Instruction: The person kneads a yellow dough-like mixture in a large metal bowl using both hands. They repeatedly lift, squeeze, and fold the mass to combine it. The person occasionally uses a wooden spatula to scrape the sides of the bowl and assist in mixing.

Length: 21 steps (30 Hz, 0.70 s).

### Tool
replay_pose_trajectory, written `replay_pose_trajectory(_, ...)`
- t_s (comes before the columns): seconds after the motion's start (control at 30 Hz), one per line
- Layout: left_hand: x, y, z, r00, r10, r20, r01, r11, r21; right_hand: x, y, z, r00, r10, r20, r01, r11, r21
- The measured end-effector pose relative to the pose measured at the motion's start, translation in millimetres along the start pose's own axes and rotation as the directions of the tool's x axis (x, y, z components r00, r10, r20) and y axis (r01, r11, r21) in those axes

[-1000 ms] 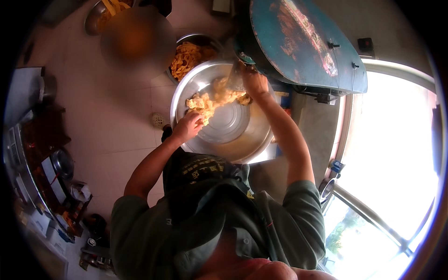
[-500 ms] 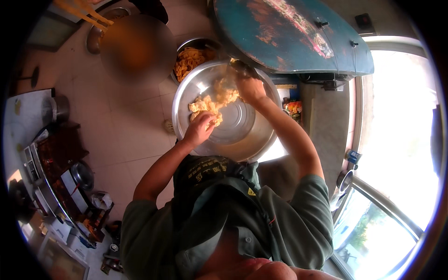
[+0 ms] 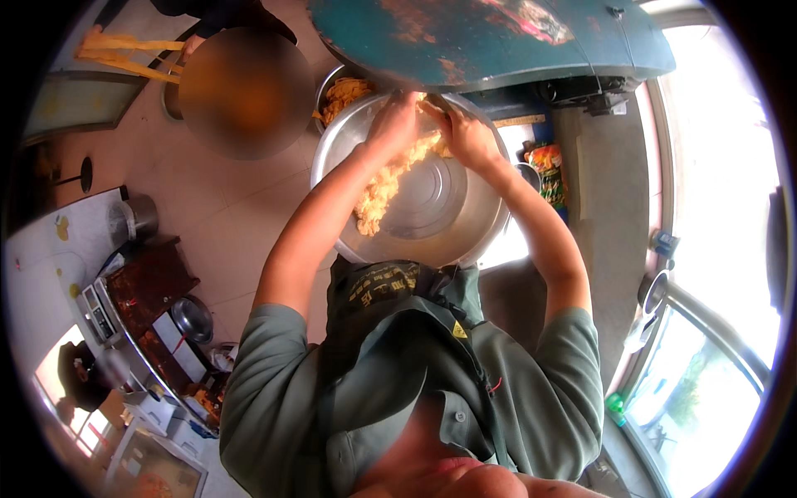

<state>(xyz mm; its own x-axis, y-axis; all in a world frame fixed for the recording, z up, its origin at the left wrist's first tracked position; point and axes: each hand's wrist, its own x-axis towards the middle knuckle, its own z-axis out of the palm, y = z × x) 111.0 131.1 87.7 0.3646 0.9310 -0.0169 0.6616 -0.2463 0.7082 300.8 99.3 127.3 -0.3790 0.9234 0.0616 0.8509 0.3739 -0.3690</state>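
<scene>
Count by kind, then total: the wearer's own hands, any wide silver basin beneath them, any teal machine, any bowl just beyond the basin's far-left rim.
Left hand and right hand: 2
Wide silver basin: 1
Teal machine: 1
Bowl with orange strips: 1
Total: 5

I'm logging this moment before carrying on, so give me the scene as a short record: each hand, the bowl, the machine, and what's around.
Left hand: over the bowl's far side, by the machine's near edge; grip unclear
Right hand: close to the left hand, same edge; grip unclear
Bowl: large, round, metal
Dough: yellow, lumpy, in the bowl
Machine: blue-green, paint worn, beyond the bowl
Second container: behind the bowl, holding orange-yellow strips
Co-worker's hand: upper left, at long yellow strands
</scene>
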Motion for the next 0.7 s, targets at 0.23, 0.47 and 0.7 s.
replay_pose_trajectory(0.23,-122.5,-64.6,5.1,0.981,-0.015,0.194,0.039,0.992,-0.119,12.7,-2.3,7.8,0.983,0.182,0.034,-0.185,0.976,0.114)
replay_pose_trajectory(0.47,-140.3,-106.2,68.4,0.963,-0.157,0.217,0.084,0.946,0.312,-10.5,-1.7,-12.3,0.996,0.091,-0.003,-0.086,0.950,0.299)
replay_pose_trajectory(0.7,-142.6,-73.9,83.3,0.817,-0.374,0.439,0.192,0.894,0.405,-59.0,37.3,2.9,0.984,0.180,0.009,-0.170,0.913,0.371)
